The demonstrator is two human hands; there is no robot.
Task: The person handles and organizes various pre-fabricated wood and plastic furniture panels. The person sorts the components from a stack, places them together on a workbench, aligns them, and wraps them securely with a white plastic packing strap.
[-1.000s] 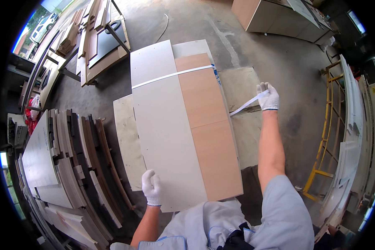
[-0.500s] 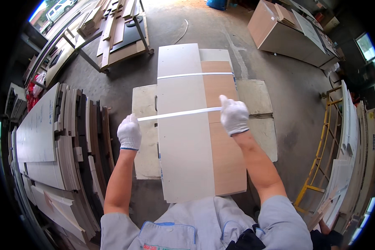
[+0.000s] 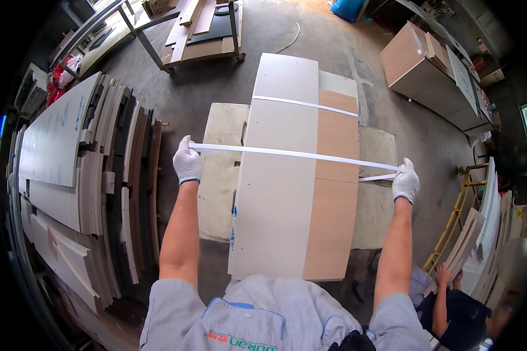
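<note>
A white strap runs taut across a stack of flat panels, long pale grey on the left and wood-toned on the right. My left hand, in a white knit glove, is closed on the strap left of the stack. Beyond the stack's right side, my gloved right hand grips it too, and a second length slants from there back toward the stack's side. Farther up, another white strap lies across the panels. The stack rests on a worn pale base.
Upright boards line the left. A metal-framed cart with wood strips stands at the far left, a large panel-sided box at the far right. On the right are a yellow frame and a co-worker's hand by some boards.
My right hand has moved right, past the stack's edge, drawing the strap across its full width. The view has shifted, and a co-worker shows more at lower right.
</note>
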